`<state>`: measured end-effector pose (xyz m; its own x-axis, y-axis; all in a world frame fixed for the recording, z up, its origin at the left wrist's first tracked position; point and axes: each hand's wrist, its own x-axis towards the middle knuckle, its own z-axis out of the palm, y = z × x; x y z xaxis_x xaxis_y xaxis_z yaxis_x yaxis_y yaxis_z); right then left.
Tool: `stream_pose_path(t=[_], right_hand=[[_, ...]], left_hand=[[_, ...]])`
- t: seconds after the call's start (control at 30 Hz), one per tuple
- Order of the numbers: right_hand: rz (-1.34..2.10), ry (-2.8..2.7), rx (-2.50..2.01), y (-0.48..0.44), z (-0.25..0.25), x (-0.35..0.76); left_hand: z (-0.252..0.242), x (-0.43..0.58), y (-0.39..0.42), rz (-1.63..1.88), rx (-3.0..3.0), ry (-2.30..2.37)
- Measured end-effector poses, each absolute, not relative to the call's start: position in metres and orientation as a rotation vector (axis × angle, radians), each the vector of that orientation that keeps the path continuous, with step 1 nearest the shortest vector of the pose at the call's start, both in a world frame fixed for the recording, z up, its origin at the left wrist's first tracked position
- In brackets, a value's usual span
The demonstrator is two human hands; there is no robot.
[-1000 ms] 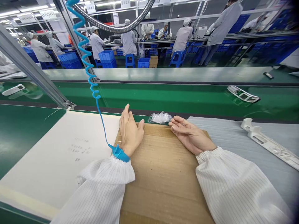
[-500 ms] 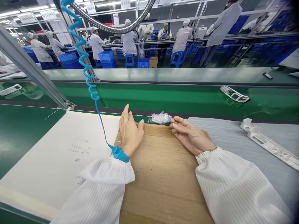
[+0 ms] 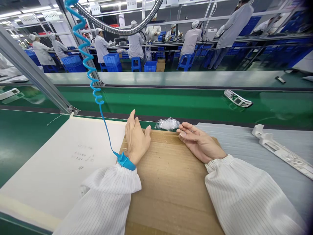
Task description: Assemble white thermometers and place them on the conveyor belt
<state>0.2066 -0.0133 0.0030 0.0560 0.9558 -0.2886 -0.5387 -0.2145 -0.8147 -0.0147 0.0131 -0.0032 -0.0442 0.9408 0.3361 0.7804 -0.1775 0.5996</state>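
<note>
My left hand [image 3: 136, 140] rests on a flattened cardboard sheet [image 3: 171, 186], palm turned inward, holding nothing. A blue wrist strap [image 3: 125, 161] circles that wrist, with a blue coiled cord [image 3: 84, 55] rising from it. My right hand [image 3: 200, 142] lies on the sheet's right edge with its fingers relaxed and empty. Its fingertips sit just right of a small clear plastic bag [image 3: 167, 124] at the sheet's far edge, seemingly not touching it. White striped sleeves cover both forearms.
A long white plastic housing [image 3: 281, 151] lies on a grey striped mat [image 3: 244, 138] at right. A white paper sheet [image 3: 61, 169] with handwriting lies at left. A device [image 3: 237, 99] rides the green conveyor belt [image 3: 156, 101]. Co-workers and blue crates stand beyond.
The device on the conveyor belt has moved left. My hands and the plastic bag have stayed almost still.
</note>
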Motion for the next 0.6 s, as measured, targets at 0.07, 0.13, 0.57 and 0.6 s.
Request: stream_pose_path(t=[0.07,0.13,0.57,0.6], right_hand=[[1.502,-0.549,-1.024,-0.0134,0.0043,0.2055],[1.499,-0.540,-1.029,-0.0133,0.0056,0.2046],[1.510,-0.650,-1.013,-0.0141,-0.0014,0.2099],[1.505,-0.651,-1.022,-0.0140,-0.0014,0.2100]], left_hand=[[-0.0031,-0.0148,0.0131,1.026,2.002,1.849],[-0.0030,-0.0150,0.0129,1.020,2.003,1.847],[-0.0056,-0.0153,0.0131,1.081,2.001,1.823],[-0.0055,-0.0153,0.0131,1.077,2.001,1.824]])
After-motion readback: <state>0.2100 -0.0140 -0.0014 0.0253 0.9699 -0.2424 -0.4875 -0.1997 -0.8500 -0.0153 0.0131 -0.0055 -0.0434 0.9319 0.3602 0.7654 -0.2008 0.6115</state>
